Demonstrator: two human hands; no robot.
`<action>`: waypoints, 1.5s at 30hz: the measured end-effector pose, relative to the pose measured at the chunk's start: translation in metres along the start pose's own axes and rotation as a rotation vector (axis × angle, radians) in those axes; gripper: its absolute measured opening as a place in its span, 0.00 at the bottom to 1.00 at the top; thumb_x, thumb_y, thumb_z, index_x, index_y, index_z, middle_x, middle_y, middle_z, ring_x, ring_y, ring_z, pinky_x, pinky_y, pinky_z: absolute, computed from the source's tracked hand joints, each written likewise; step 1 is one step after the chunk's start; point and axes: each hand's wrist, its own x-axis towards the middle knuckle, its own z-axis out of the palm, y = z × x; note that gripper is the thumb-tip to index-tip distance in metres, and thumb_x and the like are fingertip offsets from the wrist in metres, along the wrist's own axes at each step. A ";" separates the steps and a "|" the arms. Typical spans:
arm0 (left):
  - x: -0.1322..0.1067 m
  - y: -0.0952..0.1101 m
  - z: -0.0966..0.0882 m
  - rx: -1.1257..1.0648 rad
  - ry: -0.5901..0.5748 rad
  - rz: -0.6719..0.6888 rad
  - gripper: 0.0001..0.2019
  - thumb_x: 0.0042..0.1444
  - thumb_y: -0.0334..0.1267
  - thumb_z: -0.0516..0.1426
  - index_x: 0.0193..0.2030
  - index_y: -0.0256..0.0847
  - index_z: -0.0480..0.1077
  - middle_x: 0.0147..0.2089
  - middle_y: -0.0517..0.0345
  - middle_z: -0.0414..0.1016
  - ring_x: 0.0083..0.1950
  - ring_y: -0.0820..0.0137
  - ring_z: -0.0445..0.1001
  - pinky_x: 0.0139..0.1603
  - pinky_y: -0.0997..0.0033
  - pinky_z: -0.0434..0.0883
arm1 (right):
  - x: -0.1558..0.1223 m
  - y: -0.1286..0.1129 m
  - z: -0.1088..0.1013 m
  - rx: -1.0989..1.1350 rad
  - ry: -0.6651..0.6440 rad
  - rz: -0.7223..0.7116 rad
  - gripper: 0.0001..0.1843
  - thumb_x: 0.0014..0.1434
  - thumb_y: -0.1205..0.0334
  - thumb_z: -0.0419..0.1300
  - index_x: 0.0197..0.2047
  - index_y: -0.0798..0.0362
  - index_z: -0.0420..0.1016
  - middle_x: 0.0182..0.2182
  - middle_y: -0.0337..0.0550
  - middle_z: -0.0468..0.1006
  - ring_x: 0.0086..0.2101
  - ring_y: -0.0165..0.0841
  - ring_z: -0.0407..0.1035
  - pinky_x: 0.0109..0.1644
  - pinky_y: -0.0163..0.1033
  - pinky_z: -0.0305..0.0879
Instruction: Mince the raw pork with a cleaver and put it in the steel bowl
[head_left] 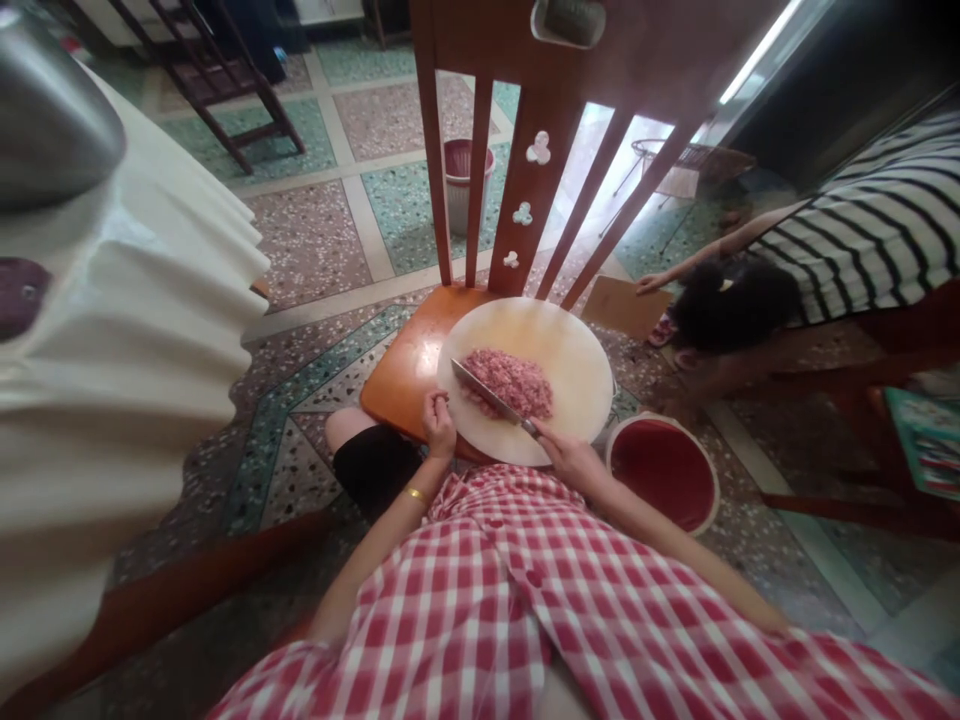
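My right hand [566,455] grips the handle of a cleaver [486,390]. Its blade lies slantwise across a heap of minced meat [521,375], tip toward the upper left. Beneath the meat is a round, pale chopping board [581,350], resting on the seat of a wooden chair [401,375]. Just off the board's left edge is my left hand [440,422], with curled fingers. Whether it pinches something or touches the rim, I cannot make out.
A red-lined bucket [664,472] stands right of the board. The chair's slatted back [517,190] rises behind it. At right, a person in a striped top [862,220] bends down, one hand on a cardboard piece [626,305]. A cloth-covered table [165,330] stands at left.
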 end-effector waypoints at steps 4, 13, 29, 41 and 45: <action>0.000 0.000 -0.001 -0.009 0.011 -0.004 0.07 0.60 0.40 0.50 0.37 0.42 0.66 0.34 0.58 0.68 0.36 0.71 0.67 0.40 0.72 0.65 | -0.006 -0.003 -0.013 0.091 0.134 -0.112 0.23 0.66 0.58 0.48 0.62 0.48 0.65 0.51 0.44 0.76 0.48 0.39 0.73 0.51 0.42 0.70; 0.001 0.003 0.001 0.014 -0.004 0.008 0.10 0.60 0.43 0.50 0.36 0.41 0.66 0.32 0.58 0.67 0.36 0.71 0.67 0.39 0.72 0.64 | -0.003 0.005 -0.014 0.045 0.034 0.019 0.22 0.65 0.58 0.49 0.60 0.47 0.68 0.46 0.45 0.79 0.44 0.40 0.75 0.48 0.43 0.71; 0.001 0.003 0.005 0.027 -0.008 -0.003 0.09 0.60 0.43 0.50 0.37 0.41 0.66 0.34 0.57 0.67 0.36 0.71 0.67 0.40 0.72 0.64 | -0.015 0.002 -0.015 0.128 0.171 -0.137 0.23 0.65 0.58 0.47 0.62 0.50 0.66 0.53 0.44 0.74 0.50 0.37 0.71 0.55 0.42 0.67; 0.004 0.003 0.003 0.025 0.013 -0.015 0.10 0.61 0.43 0.49 0.36 0.41 0.66 0.33 0.58 0.67 0.35 0.72 0.67 0.40 0.72 0.65 | -0.018 0.004 -0.018 0.128 0.152 -0.142 0.23 0.65 0.58 0.48 0.61 0.50 0.67 0.52 0.46 0.75 0.48 0.38 0.73 0.52 0.42 0.70; 0.004 0.003 -0.001 -0.008 0.038 -0.020 0.10 0.60 0.44 0.50 0.36 0.41 0.66 0.32 0.58 0.67 0.34 0.72 0.66 0.37 0.73 0.65 | -0.024 0.015 -0.012 0.045 0.004 -0.098 0.22 0.65 0.58 0.48 0.59 0.50 0.70 0.43 0.46 0.80 0.40 0.38 0.77 0.45 0.41 0.73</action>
